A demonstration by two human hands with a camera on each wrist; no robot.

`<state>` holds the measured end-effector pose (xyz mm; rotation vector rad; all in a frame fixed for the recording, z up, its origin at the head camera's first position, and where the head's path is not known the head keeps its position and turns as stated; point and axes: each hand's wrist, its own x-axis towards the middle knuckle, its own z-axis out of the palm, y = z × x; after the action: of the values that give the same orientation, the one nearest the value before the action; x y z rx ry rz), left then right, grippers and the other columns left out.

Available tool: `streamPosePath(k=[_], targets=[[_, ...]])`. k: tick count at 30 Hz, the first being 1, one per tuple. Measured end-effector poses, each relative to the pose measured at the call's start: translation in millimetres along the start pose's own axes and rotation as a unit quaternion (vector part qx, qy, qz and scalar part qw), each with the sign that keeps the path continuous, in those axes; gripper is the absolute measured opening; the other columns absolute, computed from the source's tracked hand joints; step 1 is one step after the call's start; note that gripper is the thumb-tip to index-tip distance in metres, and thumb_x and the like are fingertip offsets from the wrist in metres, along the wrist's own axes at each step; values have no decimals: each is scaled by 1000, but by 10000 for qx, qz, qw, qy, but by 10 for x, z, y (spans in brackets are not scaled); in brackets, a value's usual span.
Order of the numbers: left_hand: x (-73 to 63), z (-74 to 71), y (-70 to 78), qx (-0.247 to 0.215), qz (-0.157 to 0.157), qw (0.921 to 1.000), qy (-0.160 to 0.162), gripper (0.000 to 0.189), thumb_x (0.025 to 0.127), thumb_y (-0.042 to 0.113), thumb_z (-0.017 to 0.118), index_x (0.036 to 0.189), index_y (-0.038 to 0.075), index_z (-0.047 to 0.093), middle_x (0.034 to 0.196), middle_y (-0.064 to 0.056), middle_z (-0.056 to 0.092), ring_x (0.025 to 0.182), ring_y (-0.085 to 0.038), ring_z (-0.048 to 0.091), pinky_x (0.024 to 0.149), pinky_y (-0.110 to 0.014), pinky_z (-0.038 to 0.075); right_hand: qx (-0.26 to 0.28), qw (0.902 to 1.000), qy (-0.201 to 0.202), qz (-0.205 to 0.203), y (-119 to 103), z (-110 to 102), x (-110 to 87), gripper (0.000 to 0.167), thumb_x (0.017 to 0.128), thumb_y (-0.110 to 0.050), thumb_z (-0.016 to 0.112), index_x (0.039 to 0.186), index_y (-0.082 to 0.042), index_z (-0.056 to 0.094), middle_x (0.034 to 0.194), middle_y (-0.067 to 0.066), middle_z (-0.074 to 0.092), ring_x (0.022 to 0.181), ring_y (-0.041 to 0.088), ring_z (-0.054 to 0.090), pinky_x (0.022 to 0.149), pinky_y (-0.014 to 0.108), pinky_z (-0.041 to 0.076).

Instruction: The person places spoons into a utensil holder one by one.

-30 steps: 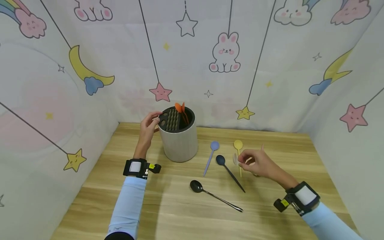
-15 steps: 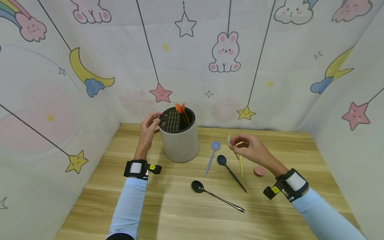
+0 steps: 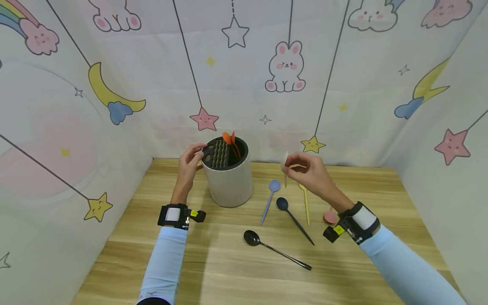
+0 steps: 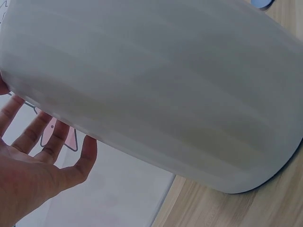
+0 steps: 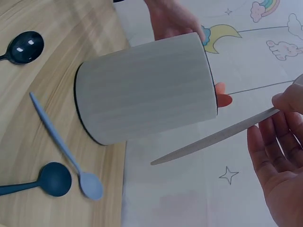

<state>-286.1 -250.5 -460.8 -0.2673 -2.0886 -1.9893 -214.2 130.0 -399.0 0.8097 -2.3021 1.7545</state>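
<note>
My left hand (image 3: 187,165) holds the rim and side of a pale utensil holder (image 3: 230,186), its fingers curved against the wall in the left wrist view. The black top of the holder has a ridged slotted section, and two orange utensils (image 3: 230,137) stick out of its open part. My right hand (image 3: 306,171) pinches a whitish spoon (image 5: 213,138) near its bowl, the tapered handle hanging down. It is in the air, right of the holder and apart from it. The spoon's bowl is mostly hidden by the fingers in the right wrist view.
On the wooden table (image 3: 228,279) lie a lilac spoon (image 3: 274,185), a navy spoon (image 3: 282,204), a shiny black spoon (image 3: 251,238), a yellow spoon (image 3: 306,207) and a pink spoon (image 3: 330,217) partly under the right forearm. Printed cloth walls (image 3: 244,97) enclose the table.
My right hand has moved left and away from me, carrying the whitish spoon up toward the holder. More of the pink spoon shows now. The left hand stays on the holder.
</note>
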Motion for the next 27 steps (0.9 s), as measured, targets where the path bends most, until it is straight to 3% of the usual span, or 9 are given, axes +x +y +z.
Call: streamPosePath(k=[6, 10, 18, 21, 27], targets=[[8, -34, -60, -16, -11, 10000, 43, 37, 106, 23, 52, 136, 3, 61, 140, -16, 58, 114, -22, 60, 98, -62, 47, 36, 9999, 109, -51, -97, 79, 173, 12, 92, -1, 73, 103, 4, 67, 103, 16, 68, 99, 29, 69, 86, 29, 57], [8, -38, -66, -24, -30, 10000, 47, 37, 106, 22, 51, 137, 4, 60, 141, -16, 57, 114, -21, 60, 99, -62, 46, 124, 9998, 162, -63, -166, 133, 303, 12, 92, -2, 74, 101, 3, 68, 103, 15, 68, 98, 24, 69, 86, 28, 57], [22, -36, -52, -118, -38, 9999, 0, 37, 107, 16, 49, 140, 1, 58, 143, -19, 55, 112, -18, 61, 100, -63, 46, 271, 9984, 167, -462, -356, 218, 588, 11, 92, -2, 74, 101, 3, 69, 102, 10, 69, 99, 22, 68, 86, 28, 57], [12, -26, -5, -84, -67, 9999, -42, 37, 107, 12, 47, 140, -2, 56, 144, -23, 54, 111, -17, 61, 100, -64, 45, 291, 9977, 221, -579, -410, 240, 678, 11, 92, -2, 73, 101, 3, 69, 102, 9, 69, 99, 22, 68, 86, 28, 57], [-87, 27, 238, -37, -85, 9999, -89, 37, 106, 9, 48, 138, -6, 56, 143, -25, 54, 110, -16, 61, 101, -65, 45, 323, 9973, 369, -546, -478, 300, 844, 14, 93, -5, 74, 103, 3, 70, 104, 10, 70, 100, 18, 67, 88, 28, 55]])
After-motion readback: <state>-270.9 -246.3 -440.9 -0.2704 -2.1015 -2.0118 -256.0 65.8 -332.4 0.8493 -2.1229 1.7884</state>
